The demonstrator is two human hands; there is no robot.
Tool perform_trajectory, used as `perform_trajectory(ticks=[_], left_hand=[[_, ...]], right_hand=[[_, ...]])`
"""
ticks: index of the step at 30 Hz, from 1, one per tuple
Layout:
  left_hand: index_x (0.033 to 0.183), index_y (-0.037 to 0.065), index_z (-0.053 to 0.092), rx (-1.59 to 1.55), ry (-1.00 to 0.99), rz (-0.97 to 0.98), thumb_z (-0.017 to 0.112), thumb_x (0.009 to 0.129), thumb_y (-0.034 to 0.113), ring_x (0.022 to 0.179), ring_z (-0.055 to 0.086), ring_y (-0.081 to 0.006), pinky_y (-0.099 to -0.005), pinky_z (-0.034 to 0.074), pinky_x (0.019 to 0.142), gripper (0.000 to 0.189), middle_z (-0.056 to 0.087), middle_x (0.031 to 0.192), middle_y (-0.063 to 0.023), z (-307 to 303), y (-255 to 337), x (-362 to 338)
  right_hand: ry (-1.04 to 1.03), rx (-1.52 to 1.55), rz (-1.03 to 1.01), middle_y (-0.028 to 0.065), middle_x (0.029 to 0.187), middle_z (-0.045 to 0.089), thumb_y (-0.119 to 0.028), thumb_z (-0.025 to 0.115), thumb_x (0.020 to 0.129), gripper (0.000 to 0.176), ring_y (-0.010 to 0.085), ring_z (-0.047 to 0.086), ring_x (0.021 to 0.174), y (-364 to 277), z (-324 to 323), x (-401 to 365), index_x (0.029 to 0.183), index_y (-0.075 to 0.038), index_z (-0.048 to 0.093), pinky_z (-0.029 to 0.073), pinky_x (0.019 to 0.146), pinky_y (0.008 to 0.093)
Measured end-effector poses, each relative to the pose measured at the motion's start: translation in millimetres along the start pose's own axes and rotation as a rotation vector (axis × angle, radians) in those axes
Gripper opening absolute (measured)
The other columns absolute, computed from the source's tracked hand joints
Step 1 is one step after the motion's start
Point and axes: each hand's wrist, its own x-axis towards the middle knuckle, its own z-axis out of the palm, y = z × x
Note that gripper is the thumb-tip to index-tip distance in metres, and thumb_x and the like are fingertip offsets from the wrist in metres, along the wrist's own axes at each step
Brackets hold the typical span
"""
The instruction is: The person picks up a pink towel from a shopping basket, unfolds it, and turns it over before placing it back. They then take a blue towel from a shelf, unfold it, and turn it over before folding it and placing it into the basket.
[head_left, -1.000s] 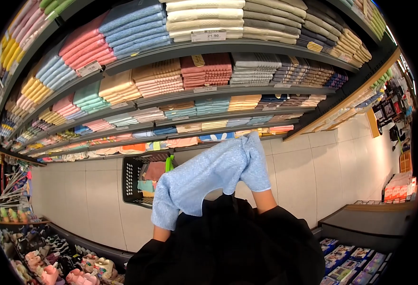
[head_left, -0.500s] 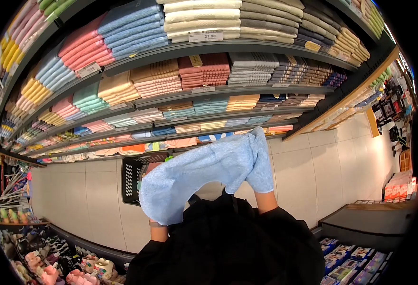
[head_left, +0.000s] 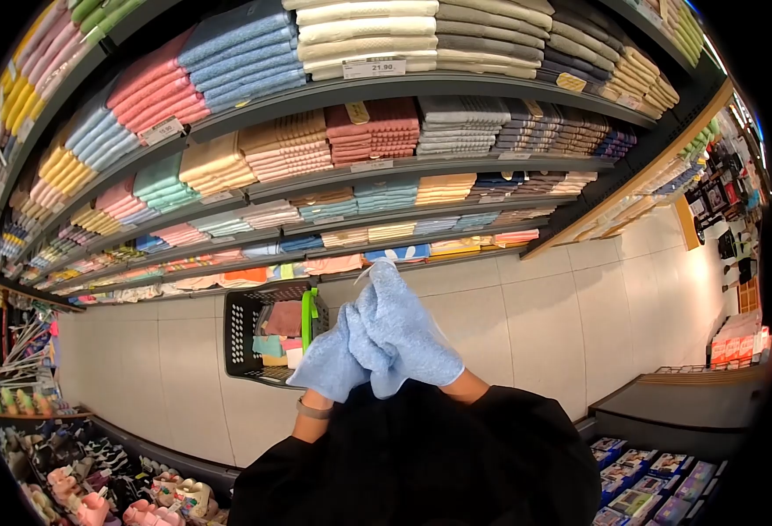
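A light blue towel (head_left: 373, 329) is bunched up in front of my chest, draped over both hands. My left hand is under its left side, with the wrist and a band (head_left: 312, 408) showing below the cloth. On the right, my right hand is likewise wrapped in the towel, and only the wrist (head_left: 465, 386) shows. The two hands are close together and grip the cloth between them, though their fingers are hidden. A thin white tag (head_left: 364, 273) sticks out at the towel's top. Just left of it stands a black shopping basket (head_left: 242, 329) with a green handle (head_left: 308, 316).
Folded cloths (head_left: 283, 320) lie in the basket on the tiled floor (head_left: 544, 324). Ahead, shelves hold stacks of folded towels (head_left: 373, 140), with a price label (head_left: 374, 67) on one edge. Slippers (head_left: 92, 504) are at lower left, boxed goods (head_left: 636, 504) at lower right.
The towel has gone from stretched wide between my hands to bunched up. Both hands have come together at the middle, uncovering the basket and its green handle.
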Motion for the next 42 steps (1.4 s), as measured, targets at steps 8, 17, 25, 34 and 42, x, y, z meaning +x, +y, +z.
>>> perform_trajectory(ticks=[8,17,25,34,42], left_hand=[[0.113,0.002,0.056,-0.009,0.115,-0.024,0.060,0.076,0.023,0.097,0.056,-0.0368,-0.0433,0.046,0.083,0.042,0.059,0.105,-0.0205,-5,-1,-6],[0.069,0.003,0.055,0.069,0.511,-0.047,0.060,0.070,0.018,0.069,0.053,-0.0364,-0.0427,0.042,0.061,0.016,0.052,0.071,-0.0144,-42,-11,9],[0.088,0.001,0.059,-0.029,0.774,-0.028,0.063,0.075,0.014,0.069,0.054,-0.0337,-0.0401,0.042,0.060,0.018,0.050,0.071,-0.0140,-25,-30,-1],[0.132,0.004,0.046,-0.011,0.171,-0.075,0.065,0.081,0.009,0.104,0.058,-0.0313,-0.0394,0.049,0.085,0.055,0.056,0.120,-0.0145,-8,-4,-4],[0.148,0.004,0.021,-1.937,0.060,-0.479,0.063,0.086,0.002,0.135,0.032,-0.0227,-0.0358,0.030,0.110,0.075,0.031,0.149,-0.0092,79,-18,-30]], right_hand=[[0.063,-0.441,-0.234,0.0070,0.088,0.052,-0.016,0.058,0.085,0.026,0.0184,0.052,0.080,-1,-2,2,0.105,-0.005,0.046,0.043,0.072,0.0292],[0.113,-0.884,-0.502,0.0139,0.093,0.050,-0.019,0.078,0.060,0.042,0.0316,0.052,0.087,20,-30,2,0.095,-0.005,0.058,0.043,0.075,0.0367],[0.001,-1.284,-0.583,0.0107,0.084,0.052,-0.015,0.070,0.067,0.031,0.0268,0.053,0.079,-45,9,-1,0.089,-0.001,0.055,0.043,0.074,0.0378],[0.016,-1.131,-0.475,0.0113,0.082,0.052,-0.016,0.070,0.067,0.031,0.0282,0.054,0.077,-4,7,19,0.089,0.000,0.055,0.043,0.074,0.0391],[-0.008,-1.080,-0.455,0.0118,0.080,0.053,-0.017,0.070,0.067,0.032,0.0294,0.054,0.075,6,7,13,0.088,0.001,0.056,0.043,0.074,0.0403]])
